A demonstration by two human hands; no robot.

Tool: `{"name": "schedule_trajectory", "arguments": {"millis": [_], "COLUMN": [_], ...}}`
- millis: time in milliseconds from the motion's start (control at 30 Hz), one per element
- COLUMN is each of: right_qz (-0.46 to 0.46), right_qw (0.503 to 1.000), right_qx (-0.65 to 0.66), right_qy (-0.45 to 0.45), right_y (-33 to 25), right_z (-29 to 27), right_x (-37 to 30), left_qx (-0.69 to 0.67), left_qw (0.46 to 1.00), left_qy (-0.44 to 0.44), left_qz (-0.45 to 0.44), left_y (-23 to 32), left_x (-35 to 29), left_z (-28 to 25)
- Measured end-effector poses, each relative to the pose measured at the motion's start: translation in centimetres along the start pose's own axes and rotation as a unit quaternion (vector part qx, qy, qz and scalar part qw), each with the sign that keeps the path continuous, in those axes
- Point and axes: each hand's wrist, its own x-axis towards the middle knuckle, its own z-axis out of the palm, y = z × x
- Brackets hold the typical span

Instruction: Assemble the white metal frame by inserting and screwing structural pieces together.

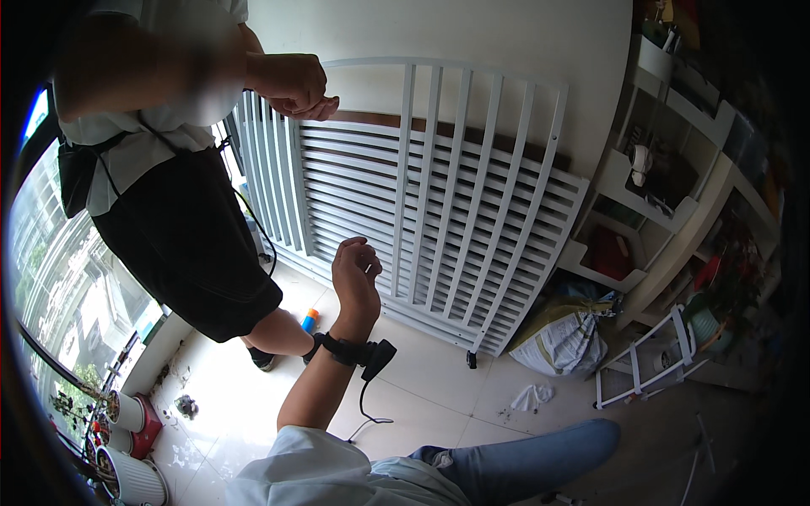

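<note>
My left hand (356,274) is raised in the middle of the view, its fingers loosely bent with nothing seen between them. A black strap with a small black device (359,352) circles that wrist, and a thin cable hangs from it. Beyond the hand, a white barred panel (460,169) leans against the wall, over a stack of white slats (350,181). Whether my hand touches the bars I cannot tell. My right hand is out of view. At the upper left stands another person, whose hands (297,86) are held together by the panel's top edge.
A small blue and orange object (310,320) is on the tiled floor beside the other person's foot. Potted plants (131,476) line the window at left. At right are a full sack (561,341), a white step stool (645,363), a crumpled tissue (533,396) and white shelving (650,202).
</note>
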Motion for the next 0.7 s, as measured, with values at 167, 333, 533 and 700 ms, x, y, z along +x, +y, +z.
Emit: {"name": "schedule_trajectory", "arguments": {"millis": [167,333,533,700], "right_qz": [0.009,0.013,0.004,-0.037], "right_qw": [1.0,1.0,1.0,0.999], "right_qx": [0.004,-0.017,-0.014,0.009], "right_qy": [0.0,0.004,0.018,-0.019], "right_y": [0.1,-0.1,-1.5,-0.2], "right_z": [-0.4,-0.4,0.3,0.0], "right_x": [0.4,0.3,-1.4,-2.1], "left_qx": [-0.007,-0.021,-0.046,-0.066], "left_qw": [1.0,1.0,0.998,0.991], "left_qy": [0.015,0.014,-0.032,-0.114], "left_qz": [-0.009,-0.005,-0.007,-0.013], "left_y": [0.1,-0.2,0.3,0.7], "left_x": [-0.2,-0.3,-0.5,-1.1], "left_z": [0.3,0.2,-0.6,0.2]}}
